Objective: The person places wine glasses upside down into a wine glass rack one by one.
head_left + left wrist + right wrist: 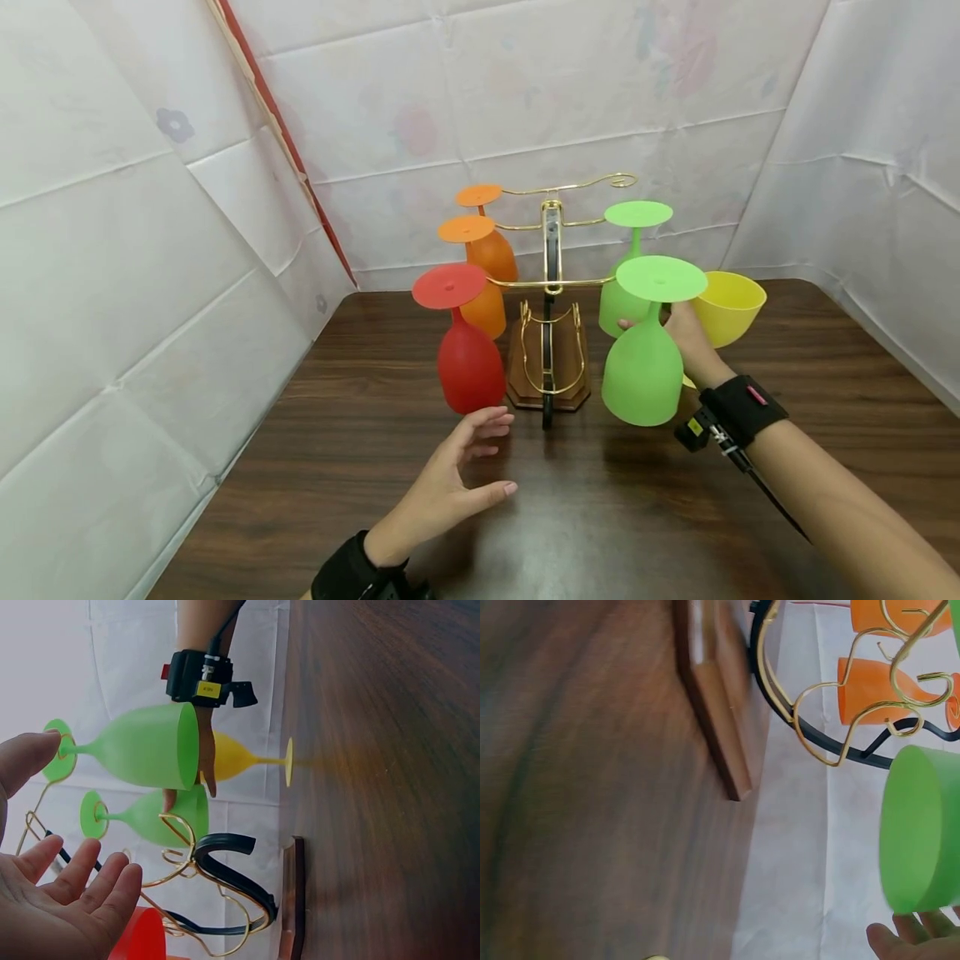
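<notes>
My left hand (450, 487) hovers over the near tabletop, fingers spread, holding nothing. Its fingertips are just below the rim of a red goblet (471, 367) hanging upside down on the rack's left side. On the right side hang two green goblets, one near (643, 375) and one farther back (618, 300). Partly hidden behind the nearer one, my right hand (686, 329) has its extended fingers at the farther green bowl; the right wrist view shows fingertips (907, 928) by its rim. Beyond my right wrist stands an upright yellow goblet (727, 312).
The gold-and-black wire rack (552, 250) rises from a wooden base (573, 396). Two orange goblets, one nearer (483, 308) and one behind (501, 254), hang on its left. White sheeting (562, 83) encloses the dark wooden table (330, 467).
</notes>
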A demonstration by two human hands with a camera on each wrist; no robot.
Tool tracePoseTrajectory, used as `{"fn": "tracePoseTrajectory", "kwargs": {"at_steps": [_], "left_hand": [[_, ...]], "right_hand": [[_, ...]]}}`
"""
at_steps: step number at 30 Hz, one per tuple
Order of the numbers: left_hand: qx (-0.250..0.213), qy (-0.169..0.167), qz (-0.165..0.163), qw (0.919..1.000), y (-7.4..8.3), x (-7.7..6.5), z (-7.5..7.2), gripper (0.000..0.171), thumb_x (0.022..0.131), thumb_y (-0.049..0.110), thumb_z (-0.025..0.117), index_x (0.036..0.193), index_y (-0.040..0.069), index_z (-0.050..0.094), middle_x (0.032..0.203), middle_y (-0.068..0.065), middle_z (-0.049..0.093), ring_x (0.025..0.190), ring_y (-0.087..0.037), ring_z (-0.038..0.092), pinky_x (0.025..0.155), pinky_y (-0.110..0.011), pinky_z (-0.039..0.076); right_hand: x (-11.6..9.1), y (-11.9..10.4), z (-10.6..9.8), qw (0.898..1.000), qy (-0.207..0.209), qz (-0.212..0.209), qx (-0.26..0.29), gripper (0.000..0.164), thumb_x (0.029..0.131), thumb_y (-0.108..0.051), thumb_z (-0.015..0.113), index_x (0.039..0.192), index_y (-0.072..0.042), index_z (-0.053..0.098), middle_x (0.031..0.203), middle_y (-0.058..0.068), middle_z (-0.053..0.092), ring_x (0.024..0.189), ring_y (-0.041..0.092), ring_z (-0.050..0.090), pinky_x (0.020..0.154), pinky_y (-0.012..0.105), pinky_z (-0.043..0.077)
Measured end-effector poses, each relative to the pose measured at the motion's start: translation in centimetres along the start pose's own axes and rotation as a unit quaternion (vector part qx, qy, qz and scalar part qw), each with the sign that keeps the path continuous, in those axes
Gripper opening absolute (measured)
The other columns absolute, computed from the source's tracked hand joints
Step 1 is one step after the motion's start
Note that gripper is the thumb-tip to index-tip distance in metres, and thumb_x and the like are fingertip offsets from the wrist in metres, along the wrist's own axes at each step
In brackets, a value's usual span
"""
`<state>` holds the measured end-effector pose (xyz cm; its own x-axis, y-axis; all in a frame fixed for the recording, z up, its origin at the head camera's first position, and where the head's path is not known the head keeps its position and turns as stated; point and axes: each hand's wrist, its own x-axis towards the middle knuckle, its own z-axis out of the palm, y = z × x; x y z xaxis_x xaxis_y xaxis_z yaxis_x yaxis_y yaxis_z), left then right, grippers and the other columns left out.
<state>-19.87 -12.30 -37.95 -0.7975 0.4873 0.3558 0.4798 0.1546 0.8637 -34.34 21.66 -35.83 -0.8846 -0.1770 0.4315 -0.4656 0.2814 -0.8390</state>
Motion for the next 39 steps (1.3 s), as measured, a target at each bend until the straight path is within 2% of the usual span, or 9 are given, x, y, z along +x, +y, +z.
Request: {"fn": "tracePoseTrajectory", "kwargs": {"at_steps": [3,5,11,17,20,25,29,33,39], "left_hand": [[-0.001,-0.002,-0.001,1.0000,0.0,0.1,0.1,0.066,0.082,0.011,0.073,0.138,0.020,0.039,0.137,-0.002,0.047,0.121,-0.020,0.048,0.097,-0.039,0.045],[-0.001,-0.002,-0.002,1.0000,0.0,0.1,0.1,0.067,0.082,0.011,0.073,0.138,0.020,0.038,0.137,-0.001,0.047,0.121,-0.020,0.048,0.097,-0.040,0.045],[-0.004,-0.009,-0.007,0.9999,-0.1,0.1,0.2,0.067,0.082,0.012,0.073,0.139,0.020,0.038,0.137,-0.001,0.047,0.122,-0.020,0.047,0.097,-0.043,0.045],[-0.004,-0.010,-0.004,0.9999,-0.2,0.3,0.2,0.066,0.083,0.009,0.072,0.139,0.019,0.038,0.137,-0.002,0.047,0.121,-0.020,0.048,0.097,-0.040,0.045],[-0.009,-0.013,-0.008,0.9998,-0.2,0.3,0.3,0.067,0.083,0.007,0.072,0.139,0.020,0.038,0.137,-0.001,0.047,0.122,-0.019,0.048,0.097,-0.040,0.045],[-0.008,-0.012,-0.006,0.9999,-0.5,0.4,0.3,0.066,0.083,0.008,0.072,0.139,0.020,0.038,0.137,-0.001,0.047,0.121,-0.019,0.048,0.097,-0.041,0.045],[0.001,-0.006,0.007,1.0000,-0.7,0.4,0.3,0.066,0.082,0.010,0.073,0.138,0.019,0.039,0.136,-0.003,0.048,0.120,-0.020,0.049,0.096,-0.037,0.046],[0.002,-0.007,0.008,0.9999,-0.7,0.5,0.4,0.066,0.082,0.010,0.073,0.138,0.019,0.039,0.136,-0.002,0.048,0.120,-0.019,0.049,0.096,-0.036,0.046],[-0.009,-0.012,0.000,0.9999,-0.8,0.7,0.6,0.066,0.082,0.009,0.073,0.138,0.018,0.039,0.136,-0.003,0.048,0.120,-0.019,0.049,0.096,-0.041,0.046]], "right_hand": [[-0.8,0.2,-0.4,1.000,-0.010,0.000,-0.006,0.078,0.090,-0.008,0.064,0.149,-0.016,0.015,0.150,0.013,0.022,0.138,0.031,0.022,0.108,0.053,0.023],[-1.5,0.2,-0.7,1.000,-0.014,0.015,-0.022,0.083,0.090,-0.008,0.063,0.151,-0.015,0.007,0.153,0.018,0.015,0.140,0.038,0.014,0.110,0.058,0.017],[-4.3,-0.4,-1.8,0.994,-0.025,0.077,-0.072,0.077,0.093,-0.010,0.058,0.150,-0.001,0.006,0.145,0.032,0.024,0.131,0.050,0.026,0.103,0.058,0.030],[-6.1,-0.7,-2.7,0.993,-0.009,0.070,-0.099,0.070,0.093,-0.006,0.058,0.147,0.004,0.015,0.142,0.032,0.030,0.128,0.048,0.032,0.097,0.051,0.038],[-6.6,-1.0,-2.8,0.990,0.020,0.066,-0.120,0.064,0.092,-0.013,0.061,0.144,0.003,0.027,0.138,0.026,0.039,0.123,0.040,0.042,0.092,0.030,0.046],[-7.4,-1.5,-3.4,0.982,0.122,0.059,-0.132,0.050,0.088,-0.019,0.067,0.130,0.000,0.048,0.118,0.004,0.056,0.098,0.006,0.055,0.073,0.006,0.043],[-7.5,-1.3,-4.6,0.968,0.219,0.054,-0.109,0.047,0.085,-0.013,0.070,0.126,-0.001,0.050,0.110,-0.011,0.053,0.094,-0.001,0.052,0.072,0.005,0.042],[-7.4,-0.7,-5.4,0.951,0.285,0.091,-0.073,0.050,0.084,-0.013,0.071,0.128,-0.009,0.049,0.113,-0.013,0.047,0.100,0.003,0.048,0.076,0.007,0.041],[-7.0,0.2,-5.9,0.950,0.260,0.157,-0.074,0.072,0.086,-0.025,0.068,0.144,-0.014,0.027,0.140,0.005,0.032,0.126,0.022,0.033,0.104,0.034,0.033]]}}
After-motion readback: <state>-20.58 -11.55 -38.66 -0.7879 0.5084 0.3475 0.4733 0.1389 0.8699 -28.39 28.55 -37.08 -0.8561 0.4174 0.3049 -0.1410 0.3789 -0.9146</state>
